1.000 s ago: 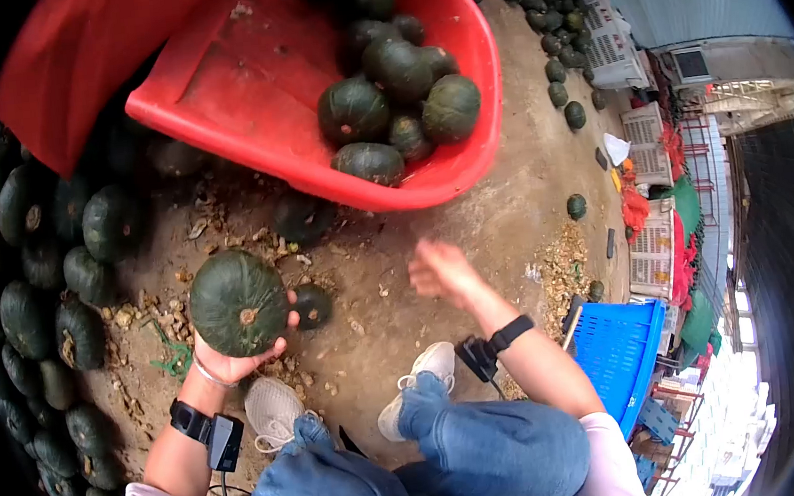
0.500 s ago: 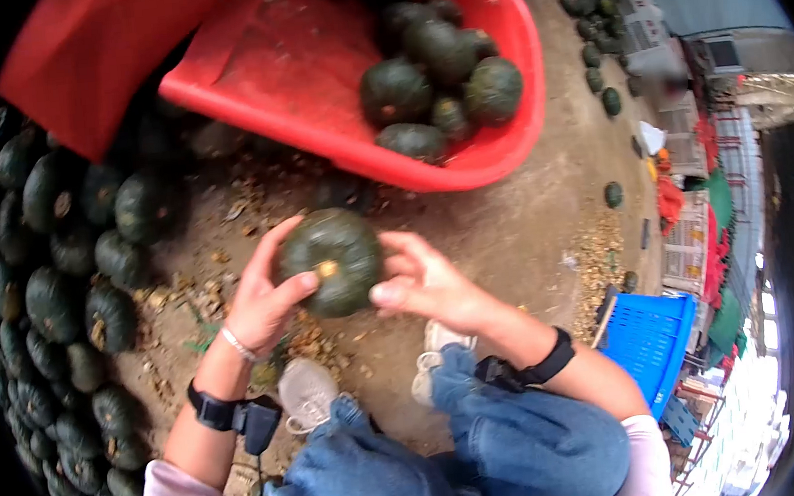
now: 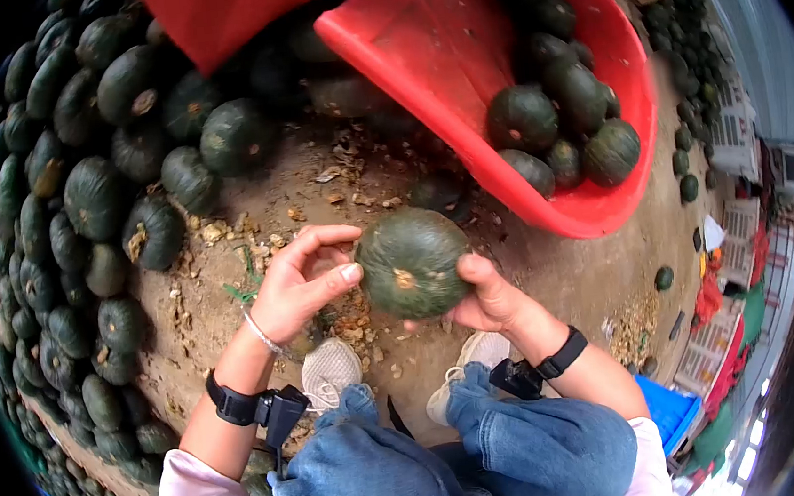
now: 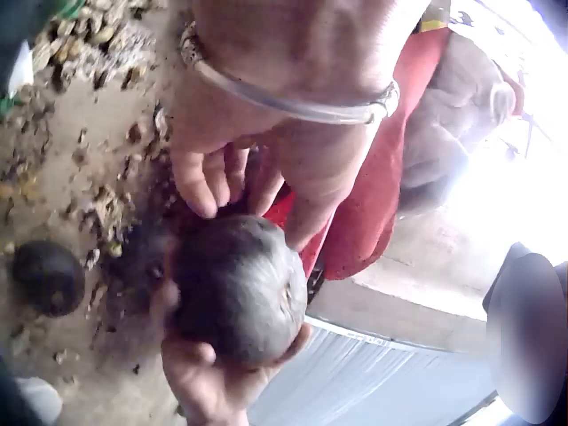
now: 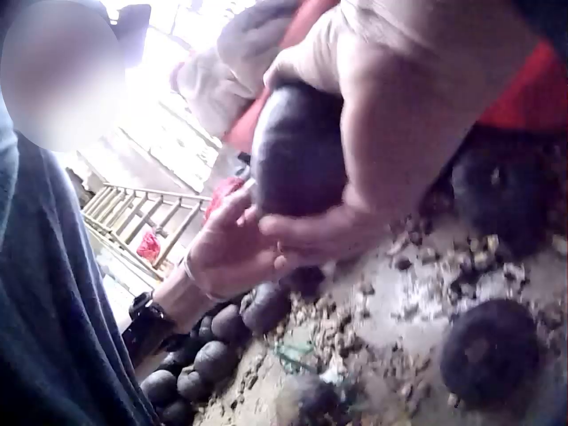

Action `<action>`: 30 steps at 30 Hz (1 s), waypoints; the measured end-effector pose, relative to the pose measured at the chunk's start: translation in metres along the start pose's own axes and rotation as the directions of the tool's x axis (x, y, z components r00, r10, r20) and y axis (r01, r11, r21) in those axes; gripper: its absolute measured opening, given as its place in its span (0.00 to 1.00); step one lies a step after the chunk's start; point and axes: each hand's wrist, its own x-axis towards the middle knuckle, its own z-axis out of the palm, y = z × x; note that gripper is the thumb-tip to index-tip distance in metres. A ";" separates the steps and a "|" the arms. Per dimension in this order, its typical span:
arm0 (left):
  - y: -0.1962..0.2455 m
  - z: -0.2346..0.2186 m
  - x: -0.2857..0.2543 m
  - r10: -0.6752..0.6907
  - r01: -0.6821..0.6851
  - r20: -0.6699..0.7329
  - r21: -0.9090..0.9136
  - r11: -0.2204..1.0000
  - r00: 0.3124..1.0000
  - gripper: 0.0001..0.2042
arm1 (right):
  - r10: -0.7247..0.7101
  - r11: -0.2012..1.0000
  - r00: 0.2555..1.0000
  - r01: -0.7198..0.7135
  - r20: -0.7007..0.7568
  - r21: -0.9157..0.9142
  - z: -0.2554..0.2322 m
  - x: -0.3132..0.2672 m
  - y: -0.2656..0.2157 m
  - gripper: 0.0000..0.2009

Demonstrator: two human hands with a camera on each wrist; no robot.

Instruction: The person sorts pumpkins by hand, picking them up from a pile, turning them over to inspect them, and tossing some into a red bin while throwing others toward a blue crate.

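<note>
A round dark green pumpkin (image 3: 414,263) is held up in front of the person, its pale stem scar turned toward the head camera. The right hand (image 3: 498,303) grips it from below and the right, thumb on its side and fingers underneath. At its left edge is the left hand (image 3: 299,290), index finger and thumb spread and reaching to the skin. In the left wrist view, the left fingers lie loosely at the top of the pumpkin (image 4: 240,288), while the right hand (image 4: 209,382) cups the underside.
A red plastic tub (image 3: 437,55) with several pumpkins lies ahead to the right. Many pumpkins (image 3: 95,197) are heaped along the left. A blue crate (image 3: 668,411) stands at the right. Dry debris (image 3: 356,322) litters the floor around the white shoes (image 3: 332,365).
The pumpkin went from the left hand alone to between both hands; now the right hand grips it and the left fingers have loosened. The head view has swung left.
</note>
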 end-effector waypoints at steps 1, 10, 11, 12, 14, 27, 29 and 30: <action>0.003 -0.005 -0.002 0.050 -0.048 -0.013 0.154 0.987 0.999 0.29 | 0.042 0.998 0.998 -0.043 0.044 0.034 -0.002 0.004 0.001 0.44; 0.006 0.010 -0.047 0.026 -0.014 -0.196 0.064 0.998 0.980 0.38 | 0.119 0.985 0.972 -0.090 0.203 -0.144 -0.003 0.047 0.015 0.36; 0.007 0.013 -0.052 0.153 -0.079 -0.228 0.304 0.949 0.962 0.38 | 0.132 0.980 0.972 -0.099 0.194 -0.170 -0.004 0.047 0.014 0.35; 0.010 0.017 -0.055 0.275 -0.123 -0.219 0.530 0.839 0.936 0.38 | 0.140 0.976 0.974 -0.104 0.181 -0.193 -0.005 0.047 0.011 0.34; 0.021 0.030 -0.057 0.495 -0.200 -0.024 0.897 0.394 0.868 0.37 | 0.244 0.970 0.939 -0.232 0.243 -0.075 0.000 0.048 -0.002 0.31; 0.014 0.041 -0.022 0.039 -0.034 -0.061 0.075 0.997 0.997 0.44 | -0.338 0.915 0.931 0.360 0.142 -0.182 -0.004 0.007 -0.006 0.48; 0.016 0.042 -0.025 0.057 -0.051 -0.052 0.100 0.994 0.997 0.44 | -0.354 0.899 0.922 0.382 0.159 -0.216 -0.004 0.006 -0.005 0.48; 0.017 0.041 -0.027 0.064 -0.059 -0.044 0.108 0.992 0.997 0.43 | -0.352 0.894 0.921 0.383 0.167 -0.233 -0.001 0.006 -0.006 0.48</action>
